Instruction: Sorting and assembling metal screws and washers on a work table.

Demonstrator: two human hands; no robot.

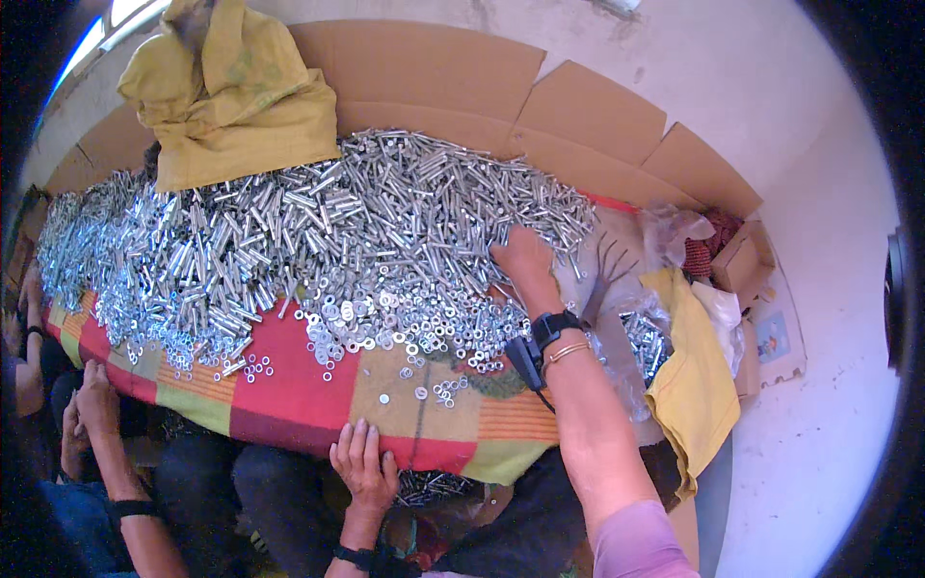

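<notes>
A pale wall (819, 164) curves round behind a patchwork-covered tabletop (289, 380) in red, tan, green and striped orange, and brown cardboard sheets (414, 72) stand upright along its back. A long heap of silvery metal bolts (385, 212) fills the far half of the tabletop, with flat washers (352, 313) and small nuts (472, 328) spilling along its near border and a few loose rings nearer still. The right hand (525, 265) reaches in over the right part of this heap, its fingers curled down in a narrow shape; bolts lie just beyond it and to its left, and nuts lie just below it. Its fingertips are hidden, so whether it grips anything cannot be told. The left hand (361, 462) rests palm down on the tabletop's near edge, fingers somewhat spread, well apart from the bolts, with the loose rings between it and the heap. A dark watch (554, 329) circles the right wrist, a boxy black device (525, 361) beside it. To the right of that arm are a dark claw-shaped tool (604, 279), a clear plastic bag (646, 337) with metal pieces inside, and a yellow cloth (708, 405). Another yellow cloth (236, 144) covers part of the heap at the back left. A co-worker's hands (96, 400) are together by the left end's near edge.
</notes>
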